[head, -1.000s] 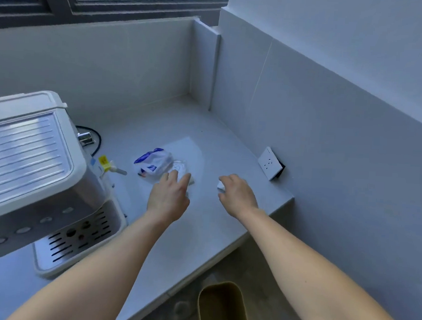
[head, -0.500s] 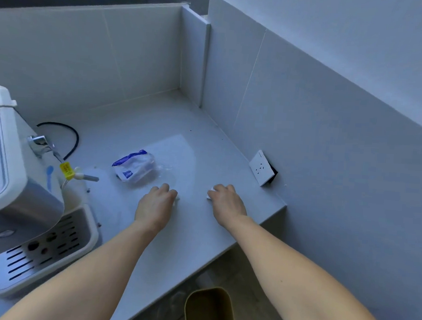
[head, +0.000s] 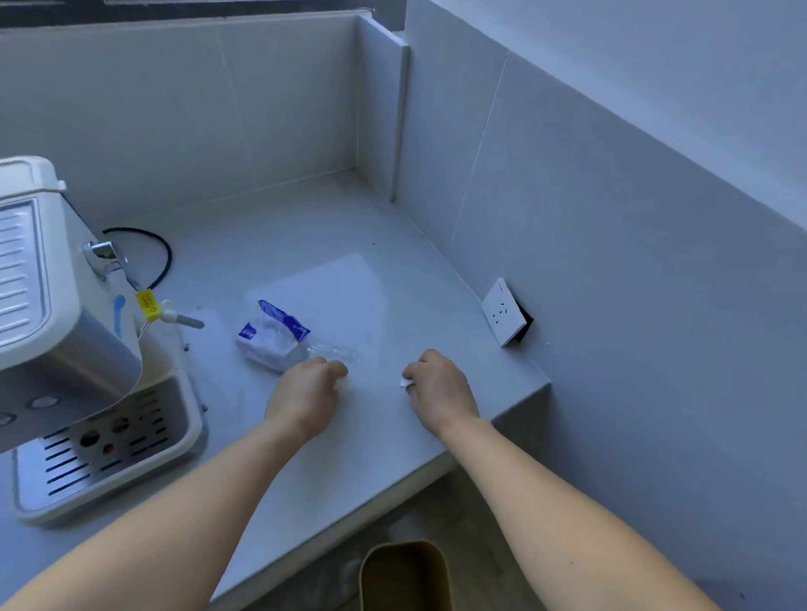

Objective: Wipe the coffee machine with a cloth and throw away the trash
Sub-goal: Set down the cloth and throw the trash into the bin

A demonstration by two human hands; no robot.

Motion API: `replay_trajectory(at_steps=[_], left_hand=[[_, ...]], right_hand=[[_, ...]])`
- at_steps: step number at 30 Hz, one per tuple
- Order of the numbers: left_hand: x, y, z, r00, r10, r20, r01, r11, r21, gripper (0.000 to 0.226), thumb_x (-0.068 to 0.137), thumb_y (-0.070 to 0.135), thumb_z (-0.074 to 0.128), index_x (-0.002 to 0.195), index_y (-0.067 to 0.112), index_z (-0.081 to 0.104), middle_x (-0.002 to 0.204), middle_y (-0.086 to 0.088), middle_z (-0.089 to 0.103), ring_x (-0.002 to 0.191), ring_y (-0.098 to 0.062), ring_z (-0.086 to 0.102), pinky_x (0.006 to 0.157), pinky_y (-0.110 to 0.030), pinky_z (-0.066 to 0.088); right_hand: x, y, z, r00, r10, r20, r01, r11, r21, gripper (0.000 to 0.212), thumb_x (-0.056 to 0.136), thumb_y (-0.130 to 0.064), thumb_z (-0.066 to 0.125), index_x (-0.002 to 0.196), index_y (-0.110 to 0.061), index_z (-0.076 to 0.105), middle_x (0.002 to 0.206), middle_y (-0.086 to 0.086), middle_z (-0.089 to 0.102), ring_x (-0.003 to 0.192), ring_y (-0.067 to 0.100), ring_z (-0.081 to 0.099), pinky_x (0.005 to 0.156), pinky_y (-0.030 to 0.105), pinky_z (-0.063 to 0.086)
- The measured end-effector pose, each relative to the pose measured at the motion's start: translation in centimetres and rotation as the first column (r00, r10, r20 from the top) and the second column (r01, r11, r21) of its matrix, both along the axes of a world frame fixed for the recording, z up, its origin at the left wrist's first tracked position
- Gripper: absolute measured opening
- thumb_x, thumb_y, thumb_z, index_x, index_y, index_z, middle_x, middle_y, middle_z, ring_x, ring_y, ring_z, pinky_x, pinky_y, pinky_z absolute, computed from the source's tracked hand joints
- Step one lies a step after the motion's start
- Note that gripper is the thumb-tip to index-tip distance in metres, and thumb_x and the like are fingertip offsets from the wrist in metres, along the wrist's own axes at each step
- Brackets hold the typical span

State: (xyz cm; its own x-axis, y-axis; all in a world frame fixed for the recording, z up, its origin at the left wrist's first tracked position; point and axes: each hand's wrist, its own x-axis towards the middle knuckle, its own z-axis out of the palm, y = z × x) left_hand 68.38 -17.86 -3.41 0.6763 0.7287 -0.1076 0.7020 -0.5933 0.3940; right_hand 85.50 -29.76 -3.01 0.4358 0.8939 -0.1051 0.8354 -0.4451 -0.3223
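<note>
A white coffee machine [head: 28,310] with a slotted drip tray [head: 114,448] stands at the left of the counter. A blue-and-white wipes packet [head: 272,339] lies to its right, with clear plastic trailing from it. My left hand [head: 304,393] rests knuckles-up just in front of the packet, its fingers curled over a bit of white material on the counter. My right hand [head: 439,390] is closed on a small white scrap [head: 406,383], pressed to the counter near the right end.
A wall socket [head: 503,311] sits on the right wall just above the counter [head: 336,452]. An olive-yellow bin [head: 405,589] stands on the floor below the counter's front edge. A black cable [head: 159,252] loops behind the machine, whose steam wand carries a yellow tag [head: 146,303].
My left hand has drawn back from the wipes packet toward me and curled its fingers. My right hand stays closed on the scrap. The view has shifted.
</note>
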Motion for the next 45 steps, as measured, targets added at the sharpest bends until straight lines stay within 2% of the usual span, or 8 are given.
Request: replay_trajectory(at_steps=[4,9,13,19,23,28,38,45], left_hand=[[-0.2,-0.7,0.8,0.998,0.065,0.0,-0.064,0.99,-0.126,0.029,0.085,0.014,0.055,0.109,0.021,0.069,0.104,-0.002,0.071,0.096,-0.024,0.063,0.074,-0.027,0.048],[-0.4,-4.0,1.2,0.998,0.063,0.021,-0.062,0.997,-0.054,0.031,0.083,0.009,0.057,0.11,0.021,0.068,0.109,-0.004,0.069,0.102,-0.027,0.06,0.078,-0.03,0.047],[-0.3,-7.7,1.1,0.994,0.085,0.065,-0.085,0.996,-0.002,0.029,0.085,0.011,0.055,0.108,0.022,0.068,0.102,-0.004,0.067,0.098,-0.027,0.06,0.073,-0.028,0.039],[-0.5,-14.4,0.1,0.989,0.111,0.095,-0.114,0.993,0.026,0.027,0.085,0.012,0.057,0.108,0.021,0.068,0.095,-0.005,0.064,0.093,-0.03,0.06,0.073,-0.031,0.042],[-1.2,-18.7,-1.5,0.983,0.149,0.106,-0.149,0.989,-0.001,0.021,0.09,0.016,0.053,0.104,0.023,0.067,0.086,0.004,0.058,0.09,-0.025,0.059,0.069,-0.029,0.038],[-2.0,-23.4,-4.2,0.98,0.187,0.073,-0.184,0.982,-0.037,0.03,0.091,0.016,0.058,0.12,0.023,0.059,0.113,0.003,0.066,0.1,-0.019,0.06,0.078,-0.028,0.049],[-3.2,-27.2,-12.5,0.977,0.208,-0.048,-0.214,0.956,-0.202,0.021,0.091,0.018,0.057,0.111,0.021,0.061,0.1,0.0,0.064,0.087,-0.017,0.056,0.07,-0.028,0.041],[-3.4,-29.1,-20.9,0.961,0.248,-0.125,-0.275,0.912,-0.305,0.028,0.089,0.014,0.06,0.116,0.023,0.06,0.116,0.0,0.055,0.089,-0.016,0.054,0.072,-0.025,0.044]], right_hand=[[-0.6,-1.3,0.1,0.998,0.011,-0.054,-0.008,0.998,0.066,0.019,0.097,-0.013,0.055,0.107,-0.012,0.072,0.105,0.007,0.058,0.093,0.028,0.058,0.078,0.036,0.05],[-1.2,-3.7,0.4,0.997,0.046,-0.062,-0.04,0.994,0.098,0.02,0.097,-0.014,0.056,0.108,-0.013,0.072,0.104,0.005,0.059,0.094,0.027,0.059,0.077,0.034,0.049],[-1.1,-6.4,0.6,0.996,0.067,-0.061,-0.059,0.99,0.126,0.021,0.097,-0.015,0.056,0.11,-0.014,0.072,0.105,0.003,0.059,0.094,0.025,0.059,0.075,0.029,0.045],[-0.9,-11.1,0.0,0.99,0.122,-0.07,-0.111,0.983,0.145,0.023,0.096,-0.013,0.056,0.111,-0.014,0.073,0.106,0.005,0.06,0.097,0.026,0.059,0.082,0.036,0.051],[-1.2,-14.7,-1.5,0.984,0.15,-0.091,-0.137,0.982,0.131,0.021,0.096,-0.015,0.057,0.109,-0.013,0.073,0.107,0.004,0.061,0.096,0.023,0.06,0.08,0.032,0.052],[-1.7,-18.8,-5.1,0.98,0.112,-0.164,-0.099,0.991,0.088,0.021,0.095,-0.017,0.059,0.111,-0.016,0.072,0.109,0.0,0.06,0.097,0.019,0.06,0.078,0.023,0.046],[-4.4,-23.6,-14.8,0.975,-0.002,-0.221,-0.017,0.996,-0.082,0.021,0.091,-0.021,0.067,0.111,-0.019,0.072,0.106,-0.003,0.06,0.092,0.015,0.06,0.081,0.024,0.051],[-5.7,-24.9,-23.4,0.953,-0.112,-0.281,0.055,0.977,-0.204,0.024,0.088,-0.027,0.071,0.112,-0.027,0.071,0.113,-0.006,0.063,0.098,0.015,0.065,0.089,0.026,0.051]])
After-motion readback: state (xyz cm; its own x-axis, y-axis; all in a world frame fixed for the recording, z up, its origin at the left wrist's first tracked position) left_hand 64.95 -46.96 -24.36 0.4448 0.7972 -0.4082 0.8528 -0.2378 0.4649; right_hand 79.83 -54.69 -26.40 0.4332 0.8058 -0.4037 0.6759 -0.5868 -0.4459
